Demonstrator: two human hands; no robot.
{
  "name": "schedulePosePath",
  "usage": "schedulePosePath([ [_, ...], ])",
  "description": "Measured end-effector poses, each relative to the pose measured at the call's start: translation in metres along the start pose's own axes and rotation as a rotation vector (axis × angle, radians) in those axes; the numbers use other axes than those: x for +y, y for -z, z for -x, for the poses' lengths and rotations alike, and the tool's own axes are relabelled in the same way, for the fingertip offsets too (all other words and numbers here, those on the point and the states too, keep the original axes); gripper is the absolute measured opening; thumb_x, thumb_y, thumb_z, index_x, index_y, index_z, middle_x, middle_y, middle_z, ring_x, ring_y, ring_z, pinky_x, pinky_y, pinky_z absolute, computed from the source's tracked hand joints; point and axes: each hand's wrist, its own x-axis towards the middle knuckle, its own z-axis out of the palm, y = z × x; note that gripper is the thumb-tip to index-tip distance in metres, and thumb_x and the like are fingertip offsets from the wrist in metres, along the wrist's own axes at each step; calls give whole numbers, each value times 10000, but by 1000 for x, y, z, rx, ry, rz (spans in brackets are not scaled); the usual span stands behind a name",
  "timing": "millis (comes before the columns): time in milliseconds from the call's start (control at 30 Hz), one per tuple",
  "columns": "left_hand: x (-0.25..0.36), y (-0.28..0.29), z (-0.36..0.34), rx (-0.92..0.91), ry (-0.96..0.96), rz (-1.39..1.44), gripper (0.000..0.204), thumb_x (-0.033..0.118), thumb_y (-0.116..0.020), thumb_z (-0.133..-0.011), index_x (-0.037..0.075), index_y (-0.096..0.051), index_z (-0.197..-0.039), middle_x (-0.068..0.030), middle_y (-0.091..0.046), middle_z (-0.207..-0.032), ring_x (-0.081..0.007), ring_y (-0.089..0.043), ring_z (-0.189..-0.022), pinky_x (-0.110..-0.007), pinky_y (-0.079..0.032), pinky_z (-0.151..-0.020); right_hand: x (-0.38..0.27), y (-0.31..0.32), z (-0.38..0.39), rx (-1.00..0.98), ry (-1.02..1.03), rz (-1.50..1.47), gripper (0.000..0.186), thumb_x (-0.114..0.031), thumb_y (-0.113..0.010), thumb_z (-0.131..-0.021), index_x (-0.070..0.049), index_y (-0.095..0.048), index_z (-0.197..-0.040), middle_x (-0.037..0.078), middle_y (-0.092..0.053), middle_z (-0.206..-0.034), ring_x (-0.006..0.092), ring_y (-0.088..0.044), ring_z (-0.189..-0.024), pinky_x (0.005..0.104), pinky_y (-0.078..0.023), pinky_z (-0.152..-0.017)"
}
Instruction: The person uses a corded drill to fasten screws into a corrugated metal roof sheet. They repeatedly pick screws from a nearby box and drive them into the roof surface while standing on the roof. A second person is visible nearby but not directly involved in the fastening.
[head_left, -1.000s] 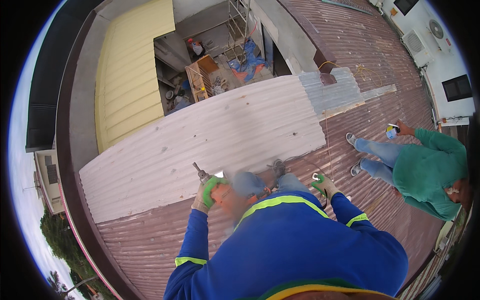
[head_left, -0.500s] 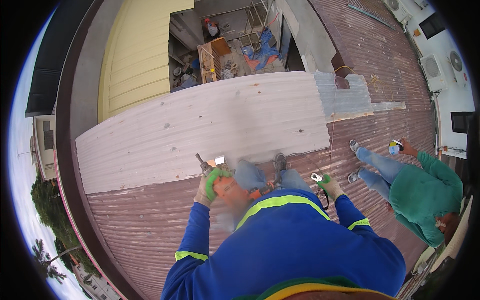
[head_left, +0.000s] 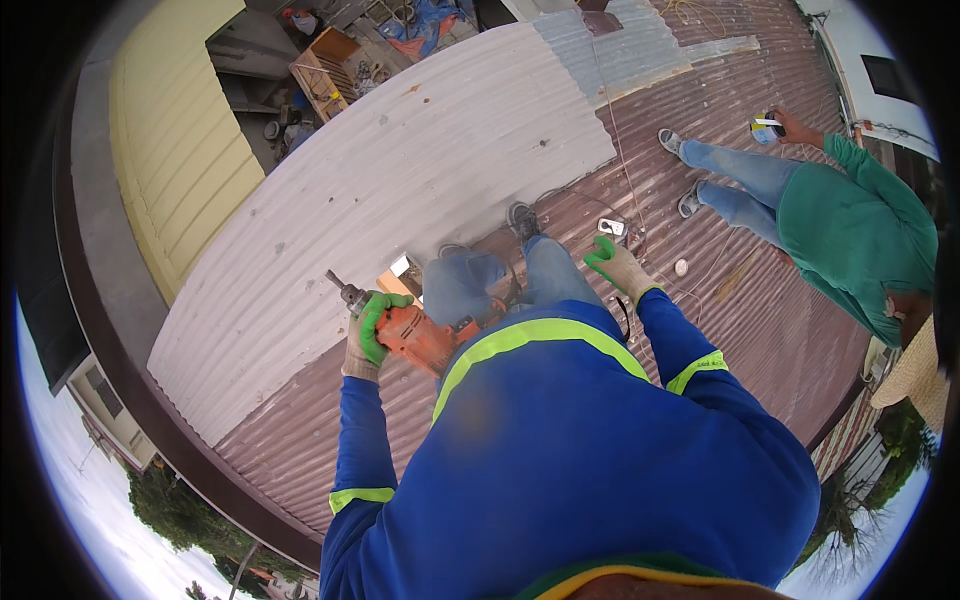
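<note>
My left hand, in a beige glove with green coating, is closed on an orange power drill, its bit angled up-left over the pale corrugated sheet. My right hand, gloved alike, has loosely curled fingers apart, just below a small white socket box with cords; whether they touch it is unclear. My jeans-clad legs and shoes are at the sheet's lower edge, beside a small gap showing tan and white beneath.
A co-worker in green stands at the right holding a small can. A yellow roof and an opening with a wooden frame and another person lie beyond. The roof edge curves along the left; loose cords cross the brown sheets.
The view has tilted, shifting the opening upward. My right hand has loosened from the white box, which now sits above the fingers. My left hand still carries the drill.
</note>
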Motion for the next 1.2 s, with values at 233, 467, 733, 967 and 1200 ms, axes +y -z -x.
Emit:
schedulePosePath([
  [233, 16, -12, -14, -63, -20, -154, 357, 315, -680, -1034, -11, -595, -1149, -240, -748, -1190, -365, -713, -1199, -501, -572, -1073, 66, 1, 37, 56, -166, 122, 828, -458, -780, -917, -9, -512, -1558, 242, -682, -1416, 389, -660, -1303, 430, -514, -1099],
  [467, -1, -5, -9, -40, -98, -25, 354, 321, -666, -1048, -14, -610, -1149, -241, -751, -1176, -371, -717, -1190, -513, -577, -1065, 54, -6, 43, 161, -155, -24, 807, -417, -803, -931, -34, -500, -1574, 178, -756, -1306, 289, -718, -1216, 376, -552, -1027],
  [733, 4, -31, -23, 125, -159, 372, 323, 372, -693, -1042, 63, -709, -950, -164, -786, -1063, -370, -737, -1141, -561, -599, -1026, -176, -31, 62, 119, 1008, 534, 880, -464, -834, -833, -176, -474, -1583, 158, -635, -1410, 378, -581, -1345, 535, -455, -1157],
  [967, 41, -91, -18, 256, -227, 647, 435, 497, -697, -1034, 74, -666, -943, -167, -760, -1068, -353, -736, -1101, -524, -630, -957, -293, -38, 59, 143, 1306, 893, 959, -365, -931, -666, -158, -547, -1520, 115, -650, -1348, 317, -603, -1308, 576, -429, -1164],
  [1200, 76, -104, 53, -196, -733, 794, 883, 870, -563, -913, 88, -703, -1298, -119, -751, -1212, -361, -684, -1194, -621, -487, -1148, -337, -34, 121, -295, 1310, 462, 886, -284, -893, -782, -75, -500, -1548, 182, -715, -1132, 339, -712, -1065, 442, -560, -952],
])
